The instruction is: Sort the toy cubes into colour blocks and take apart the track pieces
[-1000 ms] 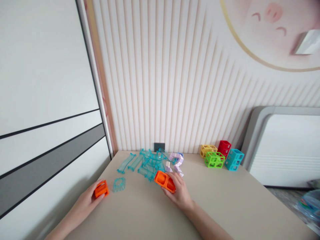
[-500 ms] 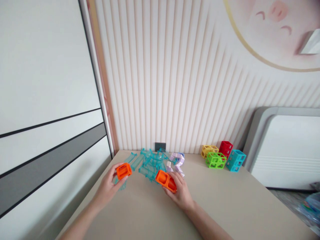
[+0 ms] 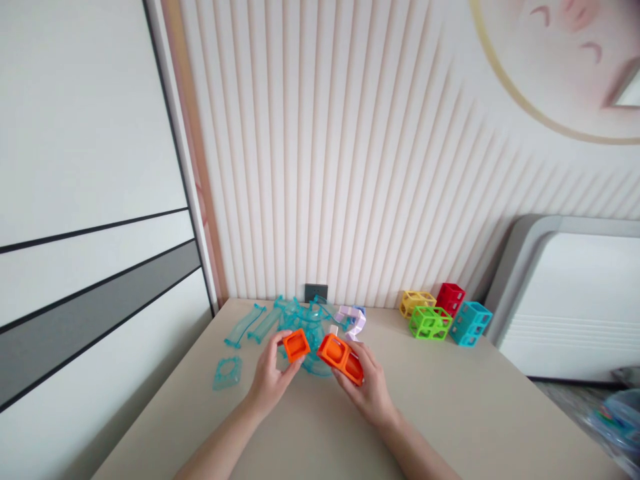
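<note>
My left hand (image 3: 270, 380) grips a small orange cube frame (image 3: 296, 345), lifted above the beige table (image 3: 450, 413). My right hand (image 3: 370, 390) grips a longer orange double-cube frame (image 3: 341, 357). The two orange pieces are held close together, a small gap between them, just in front of a heap of clear teal track pieces (image 3: 305, 327). Pale lilac curved pieces (image 3: 353, 321) lie right behind my right hand.
A flat teal square piece (image 3: 228, 372) lies at the left on the table. Yellow (image 3: 417, 302), green (image 3: 429, 322), red (image 3: 451, 296) and blue (image 3: 469, 322) cube frames stand at the back right by the ribbed wall. A dark socket (image 3: 316, 292) sits at the wall's foot.
My left hand lifted the small orange cube from the table's left side and carried it right, up to the double frame. My right hand raised its piece slightly.
</note>
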`<state>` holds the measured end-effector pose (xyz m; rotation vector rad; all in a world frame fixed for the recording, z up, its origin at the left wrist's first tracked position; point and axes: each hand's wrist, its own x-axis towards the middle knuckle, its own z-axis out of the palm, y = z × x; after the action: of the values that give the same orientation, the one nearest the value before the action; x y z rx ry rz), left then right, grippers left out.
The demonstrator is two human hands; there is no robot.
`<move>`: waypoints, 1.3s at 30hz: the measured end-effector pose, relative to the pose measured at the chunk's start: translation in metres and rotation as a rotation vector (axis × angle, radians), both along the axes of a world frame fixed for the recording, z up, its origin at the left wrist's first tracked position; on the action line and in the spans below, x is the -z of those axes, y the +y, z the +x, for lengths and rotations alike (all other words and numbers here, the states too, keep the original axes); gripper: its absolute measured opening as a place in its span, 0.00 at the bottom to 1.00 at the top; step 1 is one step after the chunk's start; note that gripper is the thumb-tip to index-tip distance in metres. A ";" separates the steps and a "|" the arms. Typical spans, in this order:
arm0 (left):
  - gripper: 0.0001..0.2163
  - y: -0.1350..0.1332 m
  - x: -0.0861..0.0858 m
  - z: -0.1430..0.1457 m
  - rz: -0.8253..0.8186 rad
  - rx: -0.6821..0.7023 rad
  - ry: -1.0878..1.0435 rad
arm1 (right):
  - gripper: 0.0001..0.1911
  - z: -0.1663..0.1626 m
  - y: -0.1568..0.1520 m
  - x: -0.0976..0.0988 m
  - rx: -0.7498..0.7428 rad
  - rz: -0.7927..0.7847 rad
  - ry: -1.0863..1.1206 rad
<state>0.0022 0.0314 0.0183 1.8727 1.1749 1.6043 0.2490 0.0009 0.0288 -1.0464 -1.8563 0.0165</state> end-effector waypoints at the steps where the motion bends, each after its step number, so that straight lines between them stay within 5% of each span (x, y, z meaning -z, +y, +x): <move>1: 0.17 -0.001 0.001 -0.002 0.036 0.016 0.040 | 0.22 0.002 0.000 -0.003 -0.024 0.001 -0.028; 6: 0.18 -0.004 0.002 -0.001 0.109 0.126 0.120 | 0.24 0.015 -0.002 -0.017 -0.162 -0.001 -0.163; 23: 0.25 -0.015 0.007 0.008 -0.091 0.369 0.083 | 0.22 0.017 -0.003 -0.024 -0.253 0.003 -0.183; 27: 0.26 -0.020 0.003 0.013 -0.204 0.414 -0.126 | 0.23 0.016 -0.003 -0.021 -0.224 0.040 -0.156; 33: 0.42 -0.032 -0.014 0.034 -0.404 0.657 -0.571 | 0.25 0.002 -0.006 -0.008 -0.060 0.098 -0.069; 39: 0.28 -0.038 -0.017 0.044 -0.510 0.546 -0.745 | 0.27 -0.012 -0.009 -0.010 -0.042 0.190 -0.194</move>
<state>0.0464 -0.0064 0.0358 0.9938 0.5855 1.3239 0.2367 -0.0080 0.0388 -0.9031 -2.0097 -0.2395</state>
